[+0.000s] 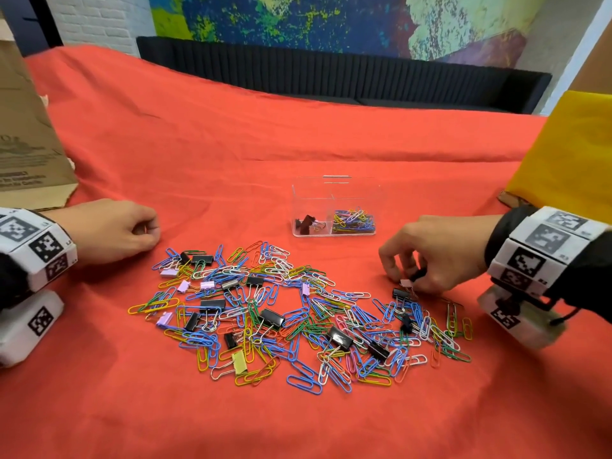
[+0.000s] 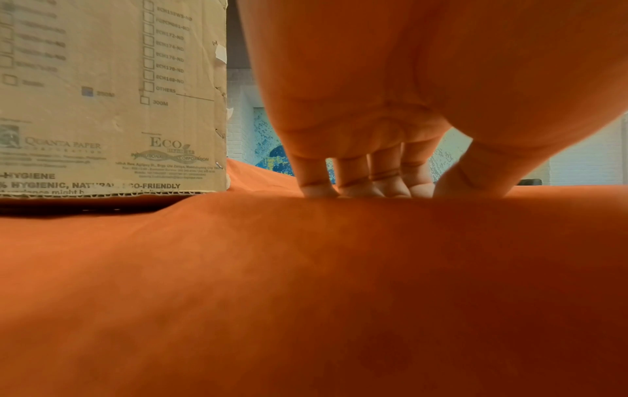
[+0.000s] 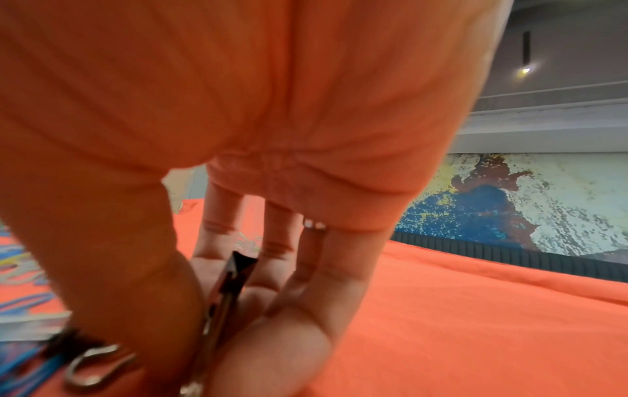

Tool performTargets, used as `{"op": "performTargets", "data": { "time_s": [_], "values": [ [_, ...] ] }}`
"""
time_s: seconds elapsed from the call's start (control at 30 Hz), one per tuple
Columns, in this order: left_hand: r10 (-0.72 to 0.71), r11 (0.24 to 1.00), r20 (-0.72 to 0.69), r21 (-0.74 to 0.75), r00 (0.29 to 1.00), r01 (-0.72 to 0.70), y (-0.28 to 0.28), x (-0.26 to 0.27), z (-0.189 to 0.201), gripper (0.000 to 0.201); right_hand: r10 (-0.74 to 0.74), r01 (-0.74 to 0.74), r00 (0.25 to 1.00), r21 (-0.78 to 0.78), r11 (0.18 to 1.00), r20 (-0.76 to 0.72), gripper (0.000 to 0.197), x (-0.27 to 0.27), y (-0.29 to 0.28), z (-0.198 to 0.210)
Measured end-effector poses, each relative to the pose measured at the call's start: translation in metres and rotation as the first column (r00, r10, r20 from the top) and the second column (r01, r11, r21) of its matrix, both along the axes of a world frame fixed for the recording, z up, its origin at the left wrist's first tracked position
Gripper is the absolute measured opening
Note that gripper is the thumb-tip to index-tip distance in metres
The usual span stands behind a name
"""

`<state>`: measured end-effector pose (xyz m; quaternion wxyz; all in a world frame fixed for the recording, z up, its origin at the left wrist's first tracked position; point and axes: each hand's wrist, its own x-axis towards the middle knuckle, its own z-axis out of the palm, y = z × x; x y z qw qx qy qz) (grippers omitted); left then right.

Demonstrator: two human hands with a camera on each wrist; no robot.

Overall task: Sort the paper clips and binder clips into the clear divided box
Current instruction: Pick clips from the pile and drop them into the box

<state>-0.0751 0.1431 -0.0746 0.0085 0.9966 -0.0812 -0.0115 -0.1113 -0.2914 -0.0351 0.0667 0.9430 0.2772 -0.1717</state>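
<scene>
Clip pile before divided box; carton far left.

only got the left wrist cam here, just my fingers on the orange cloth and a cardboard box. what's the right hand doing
Observer: The right hand is at the right edge of the clip pile, pinching a black binder clip.
Operator: anything in the divided box yet
Observer: Yes. The clear divided box stands beyond the pile; its left compartment holds a few binder clips.
Operator: and the other side
Observer: The right compartment holds coloured paper clips.
Operator: left hand near anything
Observer: The left hand rests on the cloth left of the pile, holding nothing.
</scene>
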Motion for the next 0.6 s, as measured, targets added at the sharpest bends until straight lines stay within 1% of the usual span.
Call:
{"op": "performTargets", "data": {
  "time_s": [0.1,0.2,0.27,0.4,0.5,0.53,0.6],
  "values": [
    [-0.001,1.000,0.000,0.003,1.000,0.001,0.000,-0.001,0.001,0.012,-0.006,0.006,1.000,-0.014,1.000,-0.017,0.018,0.002,0.002,0.001],
    [0.003,1.000,-0.008,0.001,1.000,-0.003,-0.002,-0.002,0.002,0.012,-0.023,0.024,0.999,0.042,0.999,-0.038,0.011,0.006,0.005,0.006],
    [0.004,1.000,-0.008,0.000,1.000,-0.004,-0.002,-0.002,0.002,0.011,-0.040,0.044,0.998,0.076,0.996,-0.058,0.011,0.010,0.007,0.013],
    [0.011,1.000,-0.011,-0.004,1.000,-0.011,-0.001,-0.002,0.003,0.012,-0.051,0.056,0.995,0.057,0.997,-0.082,0.023,0.011,0.009,0.025],
    [0.013,1.000,-0.014,-0.005,1.000,-0.014,0.000,-0.001,0.002,0.011,-0.027,0.029,0.991,0.013,1.000,-0.132,0.029,0.003,0.011,0.020],
    [0.012,1.000,-0.013,-0.007,1.000,-0.012,0.000,-0.002,0.002,0.011,-0.022,0.022,0.991,-0.002,1.000,-0.129,0.030,0.001,0.011,0.017],
    [0.013,1.000,-0.013,-0.011,1.000,-0.013,-0.001,-0.002,0.003,0.011,-0.008,0.007,0.997,-0.019,1.000,-0.073,0.032,-0.002,0.011,0.009]
  ]
}}
